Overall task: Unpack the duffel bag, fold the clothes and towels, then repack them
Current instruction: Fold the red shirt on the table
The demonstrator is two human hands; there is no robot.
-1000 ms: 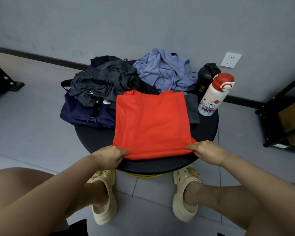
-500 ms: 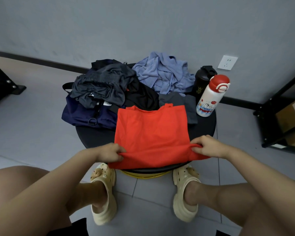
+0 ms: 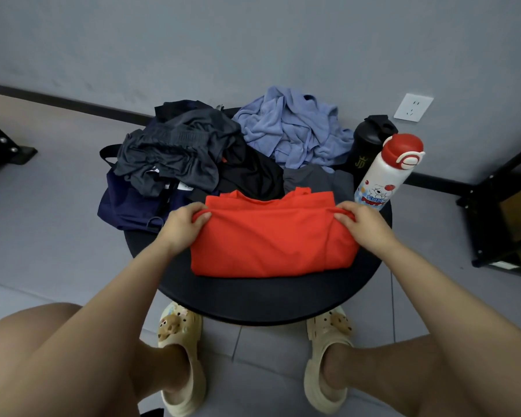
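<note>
Your left hand (image 3: 184, 223) and right hand (image 3: 362, 224) pinch the red shirt (image 3: 268, 245), half-folded on the round table (image 3: 262, 299); let a corner slip and the fold skews toward the white bottle (image 3: 385, 176).

My fingertips (image 3: 342, 212) tuck under the orange shirt's (image 3: 271, 239) folded edge, unseen. Dark clothes (image 3: 178, 155) bury most of the navy duffel bag (image 3: 127, 203). The black bottle (image 3: 364, 145) stands half behind the white bottle (image 3: 382, 176).
</note>
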